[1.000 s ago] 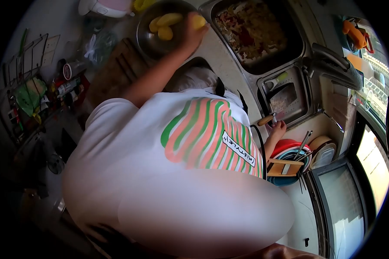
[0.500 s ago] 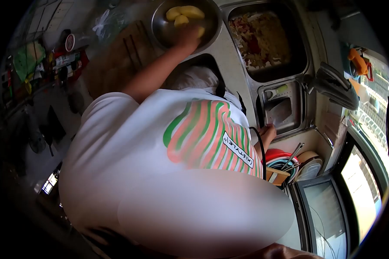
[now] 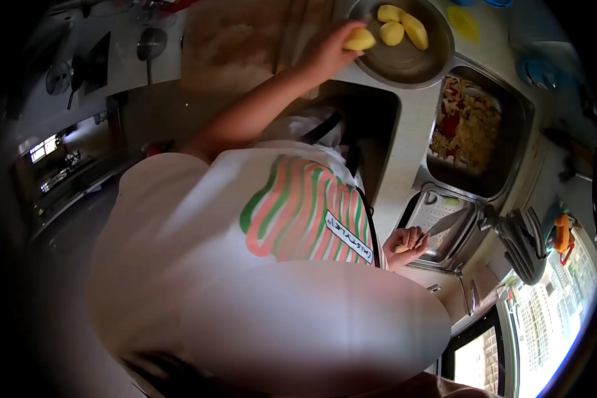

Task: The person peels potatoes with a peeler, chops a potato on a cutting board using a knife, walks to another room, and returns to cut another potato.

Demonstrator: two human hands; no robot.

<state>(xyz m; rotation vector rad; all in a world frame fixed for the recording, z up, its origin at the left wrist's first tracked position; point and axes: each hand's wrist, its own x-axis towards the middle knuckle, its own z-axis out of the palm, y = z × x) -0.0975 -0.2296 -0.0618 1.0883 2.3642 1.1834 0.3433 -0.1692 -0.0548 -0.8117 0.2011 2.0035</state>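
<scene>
Potato (image 3: 358,40), peeled, was in the left hand (image 3: 331,52) near the bowl (image 3: 404,67); right hand (image 3: 412,247) held a knife (image 3: 448,223), well apart.

Potatoes (image 3: 392,33) block one side of the open bowl (image 3: 404,68).

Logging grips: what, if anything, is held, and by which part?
The right hand holds a knife by its handle, the left hand a potato by one end.
</scene>
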